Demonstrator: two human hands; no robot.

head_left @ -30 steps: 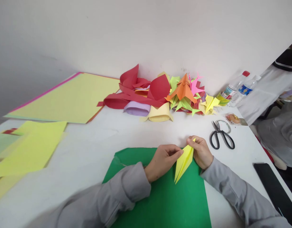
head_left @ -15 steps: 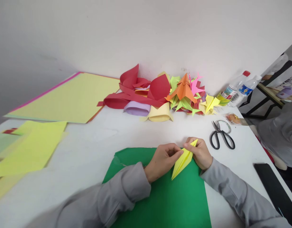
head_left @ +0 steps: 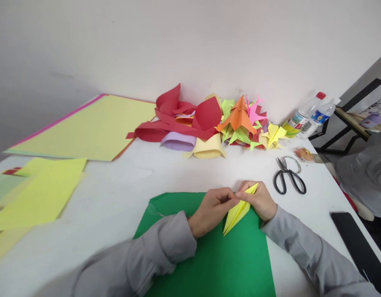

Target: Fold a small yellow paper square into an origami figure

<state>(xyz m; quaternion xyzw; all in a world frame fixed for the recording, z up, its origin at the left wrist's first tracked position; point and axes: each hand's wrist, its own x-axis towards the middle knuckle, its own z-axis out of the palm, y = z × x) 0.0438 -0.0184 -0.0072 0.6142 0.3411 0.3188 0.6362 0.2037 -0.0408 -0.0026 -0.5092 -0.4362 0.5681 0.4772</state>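
A folded yellow paper piece (head_left: 237,211), long and pointed, is held over a green sheet (head_left: 215,255) on the white table (head_left: 122,194). My left hand (head_left: 210,210) pinches its upper left edge with thumb and fingers closed. On the other side my right hand (head_left: 261,200) grips the top of the same piece, fingers curled round it. The two hands touch at the fingertips. The lower tip of the yellow piece points down and left onto the green sheet.
Black scissors (head_left: 288,177) lie right of my hands. A heap of folded coloured paper (head_left: 215,121) sits by the wall, two plastic bottles (head_left: 312,112) beside it. Large yellow sheets (head_left: 85,128) lie at left. A dark phone (head_left: 357,245) rests near the right edge. A person in grey (head_left: 365,173) sits at right.
The yellow piece has tilted flatter and sunk lower toward the green sheet. My fingertips have closed together on its upper end.
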